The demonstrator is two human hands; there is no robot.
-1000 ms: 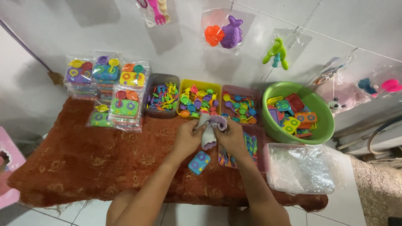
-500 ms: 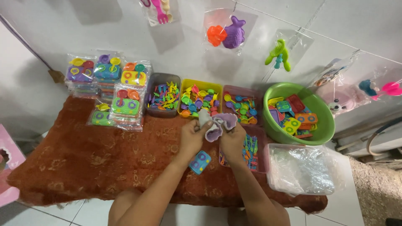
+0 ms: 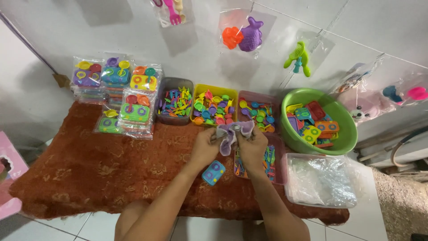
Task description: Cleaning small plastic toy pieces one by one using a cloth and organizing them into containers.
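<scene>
The brown rug (image 3: 89,174) fills most of what I see, laid over the tiled floor so the small parts stay put. At its three o'clock edge sits the green bowl (image 3: 347,134), heaped with flat toy pieces, and below it at four o'clock the clear tub (image 3: 318,180) of plastic bags, close to my right side. Along the twelve o'clock edge the trays run in a row: grey tray (image 3: 175,107), yellow tray (image 3: 215,106) and pink tray (image 3: 257,111), each sorted by kind of part so any one is a short reach. At ten o'clock the packed sets (image 3: 118,96) are stacked against the wall, out of my working space, and a few bagged toys (image 3: 243,33) hang on the wall above. Another pink tray (image 3: 269,158) lies partly under my right wrist. My left hand (image 3: 204,148) and right hand (image 3: 252,145) are drawn together at the centre, fingers curled and pinching a small clear bag (image 3: 232,134) with purple and grey pieces in it; I hold it up in both hands just short of the trays, seemingly so nothing spills. A small blue toy (image 3: 213,172) lies on the rug at six o'clock of my left hand, untouched.
</scene>
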